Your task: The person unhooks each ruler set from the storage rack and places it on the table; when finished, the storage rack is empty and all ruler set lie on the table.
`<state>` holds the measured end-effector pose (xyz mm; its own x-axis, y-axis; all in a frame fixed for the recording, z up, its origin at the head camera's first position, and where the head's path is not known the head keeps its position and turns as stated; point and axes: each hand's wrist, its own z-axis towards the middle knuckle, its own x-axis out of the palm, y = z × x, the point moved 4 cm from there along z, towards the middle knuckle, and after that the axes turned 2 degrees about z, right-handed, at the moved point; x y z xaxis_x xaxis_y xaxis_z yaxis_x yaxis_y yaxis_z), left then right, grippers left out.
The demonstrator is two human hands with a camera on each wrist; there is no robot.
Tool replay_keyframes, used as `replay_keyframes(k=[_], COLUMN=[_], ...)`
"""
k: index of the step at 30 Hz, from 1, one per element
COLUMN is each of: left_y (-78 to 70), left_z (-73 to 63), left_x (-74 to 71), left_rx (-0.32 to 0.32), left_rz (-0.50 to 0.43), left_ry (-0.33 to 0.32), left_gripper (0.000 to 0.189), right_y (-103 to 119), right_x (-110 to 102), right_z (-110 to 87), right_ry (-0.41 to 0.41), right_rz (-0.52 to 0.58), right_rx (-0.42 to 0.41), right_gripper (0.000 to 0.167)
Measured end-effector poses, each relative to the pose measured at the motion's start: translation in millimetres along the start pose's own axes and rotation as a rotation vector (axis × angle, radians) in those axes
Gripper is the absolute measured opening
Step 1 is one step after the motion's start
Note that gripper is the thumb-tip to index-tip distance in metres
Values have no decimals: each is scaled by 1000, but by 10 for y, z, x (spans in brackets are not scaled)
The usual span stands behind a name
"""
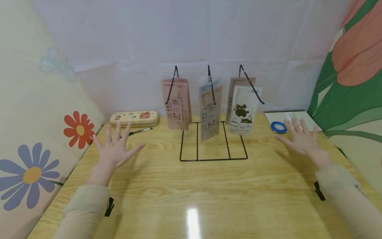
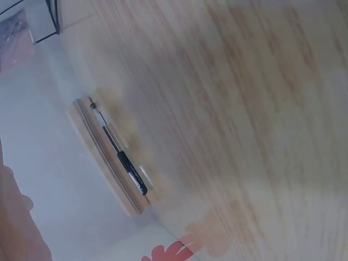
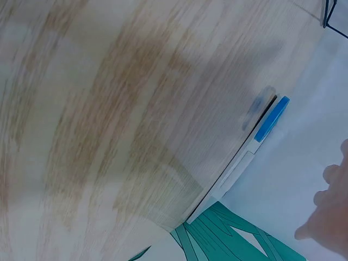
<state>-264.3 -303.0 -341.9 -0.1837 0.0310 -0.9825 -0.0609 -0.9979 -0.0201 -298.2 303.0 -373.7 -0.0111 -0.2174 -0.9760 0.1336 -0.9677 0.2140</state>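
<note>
My left hand (image 1: 114, 149) hovers over the left of the table with fingers spread, holding nothing. Just beyond its fingertips are a black pen (image 1: 136, 131) and a cream pencil case (image 1: 135, 118) with printed pictures. On the right, my right hand (image 1: 303, 141) is also spread and holds nothing; its fingers overlap a white flat pad (image 1: 311, 123) in the head view. Beside the thumb lies a blue ring-shaped roll of tape (image 1: 279, 127). Between the hands stands a black wire rack (image 1: 213, 160), its three hooks hung with flat packets: pink (image 1: 176, 106), beige (image 1: 210, 113) and white with dark cats (image 1: 244, 109).
The glossy wooden table (image 1: 179, 196) reaches back to a white cloth backdrop (image 1: 143, 39). Flower-painted panels (image 1: 32, 174) flank it left and right. The rack's hooks jut forward above its flat wire base.
</note>
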Motion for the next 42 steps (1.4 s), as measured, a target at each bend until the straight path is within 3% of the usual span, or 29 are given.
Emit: replay_keyframes(k=[8,17,25,33,42], left_y=[-31,-57,-191,-390,-679], left_z=[14,-74,-113,-169,-168], left_x=[39,56,143,281,338], left_rx=[1,4,37,74,143], left_rz=[-19,-28,-48,-154,-194], left_ry=[-10,-7,70,204,277], left_gripper=[91,91,90,88,89], right_y=[10,131,206,395,605], right_x=[-6,-34,-37,-5,46], right_z=[-31,-45,-128,-186,-109], right_ry=[20,2,9,-11,77], right_rz=[-15,17,84,301,605], right_rx=[-6,-26,-50,-137,-109], right_gripper=[88,90,89,86,84])
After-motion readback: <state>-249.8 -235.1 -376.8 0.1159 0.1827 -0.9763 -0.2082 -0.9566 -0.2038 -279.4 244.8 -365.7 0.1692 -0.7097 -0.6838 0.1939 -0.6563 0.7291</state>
